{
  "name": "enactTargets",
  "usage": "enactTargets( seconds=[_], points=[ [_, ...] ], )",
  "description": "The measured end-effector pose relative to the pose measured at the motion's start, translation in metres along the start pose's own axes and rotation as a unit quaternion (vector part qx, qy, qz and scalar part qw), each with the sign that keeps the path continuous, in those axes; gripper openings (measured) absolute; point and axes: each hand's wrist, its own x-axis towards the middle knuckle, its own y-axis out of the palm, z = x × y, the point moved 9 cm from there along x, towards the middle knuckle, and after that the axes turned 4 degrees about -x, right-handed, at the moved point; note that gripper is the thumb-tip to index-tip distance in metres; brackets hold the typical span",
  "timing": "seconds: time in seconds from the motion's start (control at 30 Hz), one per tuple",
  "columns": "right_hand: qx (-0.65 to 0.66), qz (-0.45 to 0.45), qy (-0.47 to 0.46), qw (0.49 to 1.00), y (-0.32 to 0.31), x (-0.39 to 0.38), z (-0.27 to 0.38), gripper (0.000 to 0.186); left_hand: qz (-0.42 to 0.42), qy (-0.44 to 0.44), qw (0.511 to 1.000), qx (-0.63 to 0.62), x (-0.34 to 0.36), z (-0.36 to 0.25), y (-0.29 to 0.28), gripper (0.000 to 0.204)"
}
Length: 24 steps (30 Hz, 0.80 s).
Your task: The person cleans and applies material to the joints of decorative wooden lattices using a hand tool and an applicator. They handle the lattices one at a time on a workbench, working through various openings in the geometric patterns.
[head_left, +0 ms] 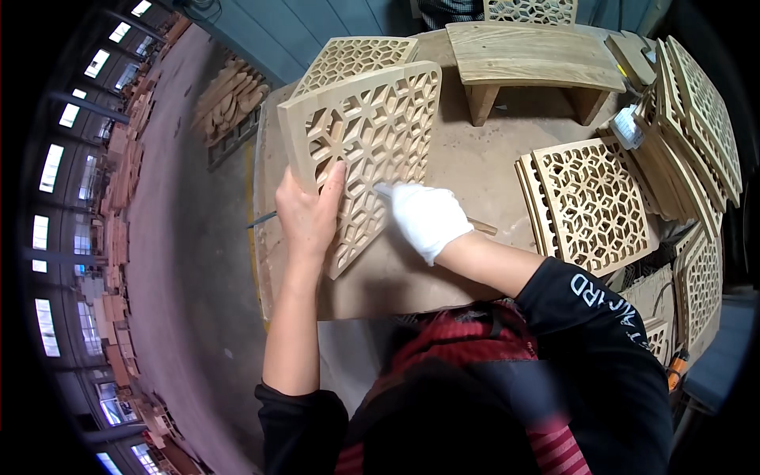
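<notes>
Pale wood forms the thick star-patterned lattice panel (pixel 370 152) standing tilted on the tan tabletop (pixel 475 174). The worker's bare left hand (pixel 309 212) pinches its left edge, thumb laid on the lattice. The white-gloved right hand (pixel 430 220) is curled close to the panel's face; whether it grips anything, I can't tell. Beyond sits a low brown wooden bench (pixel 532 57).

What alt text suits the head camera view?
A bare left hand holds a latticed wooden panel at an angle over a workbench, a blurred, white-gloved right hand close to its face. A low wooden stand and more lattice panels sit around.
</notes>
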Motion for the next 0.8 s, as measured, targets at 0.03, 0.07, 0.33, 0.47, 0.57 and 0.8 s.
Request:
enactTargets(
  seconds=[0.03, 0.07, 0.33, 0.47, 0.57, 0.8],
  points=[
    [-0.05, 0.001, 0.003, 0.999, 0.006, 0.001, -0.003, 0.022, 0.009, -0.009, 1.0, -0.006, 0.001, 0.001, 0.003, 0.029],
    [-0.051, 0.004, 0.003, 0.999, 0.009, 0.007, -0.005, 0.022, 0.018, -0.019, 1.0, -0.011, 0.002, 0.003, 0.007, 0.029],
    [0.121, 0.117, 0.073, 0.983, 0.008, -0.011, -0.017, 0.021, 0.005, 0.003, 1.0, 0.025, -0.003, 0.003, -0.005, 0.03],
    [0.217, 0.142, 0.127, 0.957, -0.025, -0.022, -0.031, 0.03, -0.022, -0.037, 0.999, -0.014, -0.005, 0.013, -0.01, 0.029],
    [0.237, 0.115, 0.1, 0.96, -0.033, -0.007, -0.03, 0.035, -0.005, -0.025, 0.999, -0.02, -0.006, 0.006, -0.003, 0.028],
    [0.199, 0.089, 0.068, 0.974, -0.026, 0.03, -0.021, 0.037, 0.065, 0.003, 0.998, 0.021, 0.004, -0.025, 0.027, 0.028]
  ],
)
